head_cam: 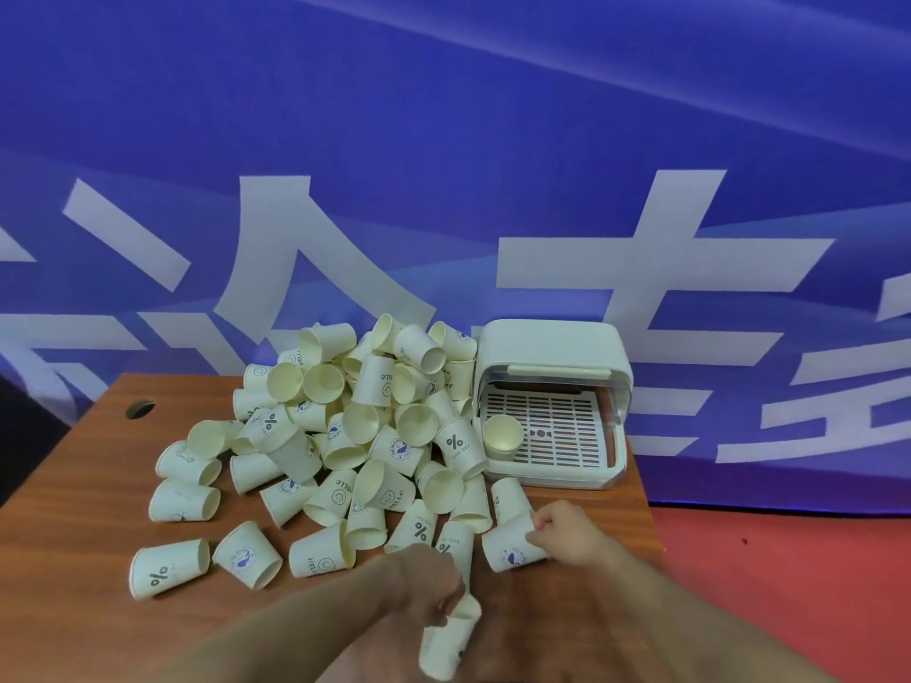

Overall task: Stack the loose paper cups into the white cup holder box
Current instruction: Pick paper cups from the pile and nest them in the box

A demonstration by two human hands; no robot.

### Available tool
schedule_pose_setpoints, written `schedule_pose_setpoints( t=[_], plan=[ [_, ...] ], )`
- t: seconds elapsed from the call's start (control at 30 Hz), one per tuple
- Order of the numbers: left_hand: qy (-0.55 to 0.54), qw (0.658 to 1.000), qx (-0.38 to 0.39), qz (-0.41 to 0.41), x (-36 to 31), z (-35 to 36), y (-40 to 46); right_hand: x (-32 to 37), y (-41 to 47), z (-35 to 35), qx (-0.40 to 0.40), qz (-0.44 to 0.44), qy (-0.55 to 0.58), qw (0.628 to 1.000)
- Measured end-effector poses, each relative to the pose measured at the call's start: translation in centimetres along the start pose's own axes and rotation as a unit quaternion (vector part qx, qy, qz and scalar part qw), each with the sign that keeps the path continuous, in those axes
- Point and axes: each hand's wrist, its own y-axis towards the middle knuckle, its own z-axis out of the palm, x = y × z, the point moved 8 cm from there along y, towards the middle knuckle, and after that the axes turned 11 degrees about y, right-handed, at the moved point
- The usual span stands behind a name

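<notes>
Left hand [434,591] gripped a short nested cup stack [451,638] near the table's front edge, its long axis running up-down in view. Right hand [562,532] pinched a loose cup [512,547] lying on its side, just right of the stack; that hand was nearer the white cup holder box [552,357], which stood open beyond it with one cup [503,436] inside.

The paper cups [345,436] are seen to be pale cream-white, printed in dark ink with percent signs, the word HELLO with a small face, or a round blue-and-purple emblem. The cup holder box [552,347] is noted as white, with a white slotted grid tray [557,431] through which brown shows. The table [74,485] is recorded as reddish-brown wood grain, the backdrop [443,115] as blue with paler streaks and large white characters, and the floor [788,584] as red.
</notes>
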Motion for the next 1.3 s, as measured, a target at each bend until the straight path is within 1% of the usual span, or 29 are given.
schedule_pose_setpoints(
  t=[0.07, 0.2, 0.3, 0.43, 0.53, 0.6, 0.73, 0.87, 1.03, 1.17, 1.3],
  plan=[
    [-0.009, 0.999, -0.029, -0.022, 1.5, -2.5, 0.0, 1.1, 0.1, -2.3, -0.018, -0.022, 0.032, 0.999],
    [-0.046, 0.995, -0.064, -0.06, 4.4, -6.6, 0.3, 2.8, 0.2, -7.3, -0.096, -0.051, 0.061, 0.992],
    [-0.036, 0.988, -0.124, -0.089, 6.7, -9.9, 0.4, 3.3, 0.3, -10.0, -0.151, -0.068, 0.065, 0.984],
    [-0.001, 0.957, -0.237, -0.165, 9.6, -14.3, 0.4, 3.4, 0.3, -12.2, -0.217, -0.065, 0.069, 0.972],
    [0.034, 0.932, -0.294, -0.21, 10.9, -16.7, 0.8, 3.0, 0.7, -12.6, -0.236, -0.05, 0.062, 0.968],
    [0.072, 0.928, -0.29, -0.221, 11.0, -17.6, 1.6, 2.5, 1.1, -12.5, -0.236, -0.04, 0.058, 0.969],
    [0.131, 0.94, -0.229, -0.216, 10.5, -18.1, 3.6, 1.7, 1.7, -12.8, -0.237, -0.037, 0.051, 0.97],
    [0.134, 0.955, -0.192, -0.184, 10.3, -17.3, 6.1, 0.7, 2.8, -13.1, -0.226, -0.031, 0.051, 0.972],
    [0.154, 0.964, -0.152, -0.153, 10.2, -16.4, 8.6, -0.3, 3.9, -12.9, -0.215, -0.02, 0.04, 0.976],
    [0.164, 0.966, -0.135, -0.147, 10.3, -15.9, 9.9, 0.6, 4.1, -12.9, -0.223, -0.027, 0.009, 0.974],
    [0.158, 0.968, -0.13, -0.148, 10.3, -15.4, 10.2, 2.4, 3.4, -13.1, -0.234, -0.044, -0.058, 0.97]
  ],
)
